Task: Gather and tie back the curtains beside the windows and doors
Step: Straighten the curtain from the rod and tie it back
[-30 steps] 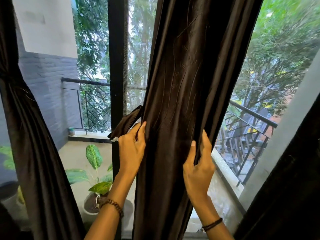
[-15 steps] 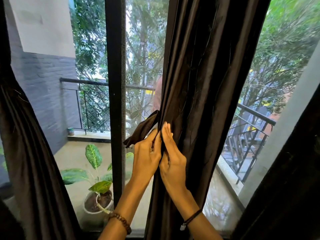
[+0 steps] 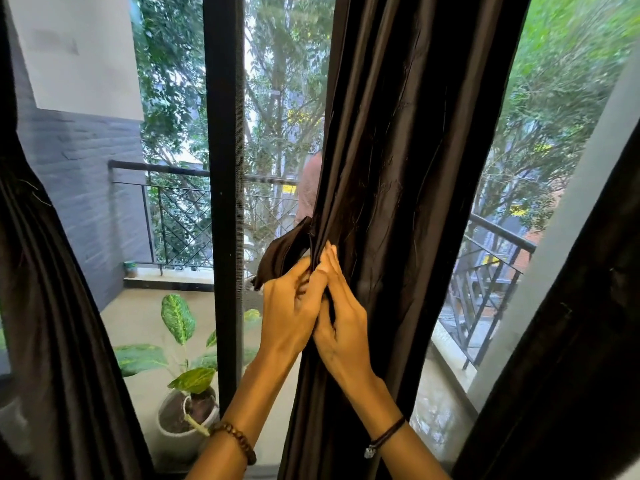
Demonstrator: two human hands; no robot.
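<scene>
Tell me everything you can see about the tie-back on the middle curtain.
The tie-back is a flat band of the same dark brown, slightly shiny fabric as the middle curtain. It juts left from the curtain's gathered edge, its free end drooping. The left hand grips it; the right hand presses the curtain alongside.

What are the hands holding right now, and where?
Left hand pinches the tie-back strap at its base, against the gathered left edge of the middle curtain. Right hand lies along that edge; thumb hidden, grip unclear.
</scene>
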